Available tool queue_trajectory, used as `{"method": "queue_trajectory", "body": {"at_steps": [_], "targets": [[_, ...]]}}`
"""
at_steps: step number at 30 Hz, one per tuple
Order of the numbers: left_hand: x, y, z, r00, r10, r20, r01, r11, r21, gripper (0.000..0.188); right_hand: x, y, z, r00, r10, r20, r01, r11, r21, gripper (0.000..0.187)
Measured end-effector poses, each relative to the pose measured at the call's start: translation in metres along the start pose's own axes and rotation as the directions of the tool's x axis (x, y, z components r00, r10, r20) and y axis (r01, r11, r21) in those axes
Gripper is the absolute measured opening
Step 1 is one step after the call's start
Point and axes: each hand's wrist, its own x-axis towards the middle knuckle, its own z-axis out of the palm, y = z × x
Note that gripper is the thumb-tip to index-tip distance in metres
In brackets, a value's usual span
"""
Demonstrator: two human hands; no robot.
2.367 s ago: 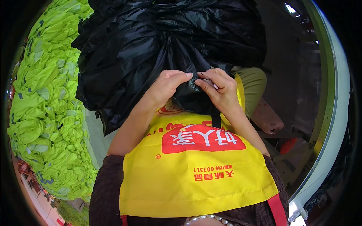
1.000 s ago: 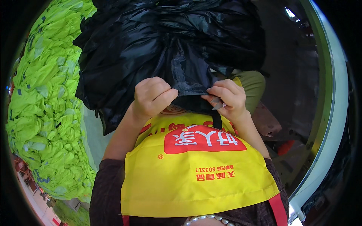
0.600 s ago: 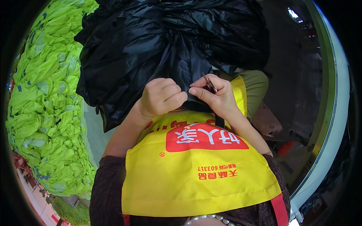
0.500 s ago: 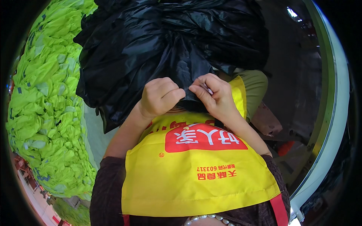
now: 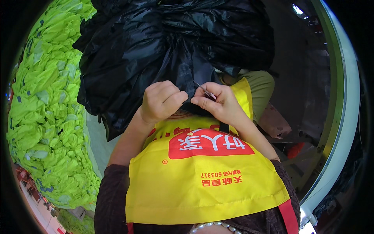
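A large heap of shiny, gathered black fabric (image 5: 128,54) lies over my lap and the area ahead of it. My left hand (image 5: 161,102) is closed at its near edge, pinching the black cloth between thumb and curled fingers. Close to its right, my right hand (image 5: 220,103) is closed round a small pointed tool (image 5: 210,95) with a thin metal blade and a dark handle. Its tip points up and left toward a seam in the cloth. Fingers hide most of the handle, so its exact kind cannot be told.
A tall pile of bright lime-green fabric pieces (image 5: 46,113) fills the left side. The yellow apron (image 5: 202,199) covers my front. At right are my bent knee in olive trousers (image 5: 259,91), a brownish block (image 5: 274,124) and a pale curved edge (image 5: 346,117).
My right hand has turned, and the tool's blade now sticks out past the fingers toward the cloth. The left hand keeps its pinch, shifted slightly left.
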Motion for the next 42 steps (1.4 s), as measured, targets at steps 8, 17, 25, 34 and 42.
{"method": "queue_trajectory", "body": {"at_steps": [8, 17, 25, 34, 42], "targets": [[-0.005, -0.010, -0.058, 0.943, -0.233, -0.239, 0.289, 0.928, 0.236, 0.033, 0.008, 0.007, -0.024, 0.972, -0.066, -0.225, 0.102, 0.984, 0.148, 0.013], [-0.283, -0.133, -0.164, -0.390, -0.717, -0.578, 0.859, -0.056, -0.509, 0.030, 0.048, 0.138, -0.163, 0.752, -0.082, -0.654, 0.033, 0.996, -0.087, 0.013], [-0.331, -0.115, -0.104, -0.699, -0.698, -0.154, 0.701, -0.627, -0.342, 0.040, 0.080, 0.189, -0.247, 0.721, -0.230, -0.654, -0.445, 0.570, -0.691, 0.019], [-0.152, -0.041, -0.150, 0.330, -0.509, -0.795, 0.933, 0.305, 0.193, 0.034, 0.119, 0.224, -0.269, 0.806, -0.139, -0.575, -0.541, 0.222, -0.811, 0.009], [-0.053, -0.042, -0.023, 0.639, -0.710, 0.295, 0.346, 0.608, 0.714, 0.062, 0.096, 0.047, -0.257, 0.730, -0.495, -0.471, -0.333, 0.344, -0.878, 0.015]]}}
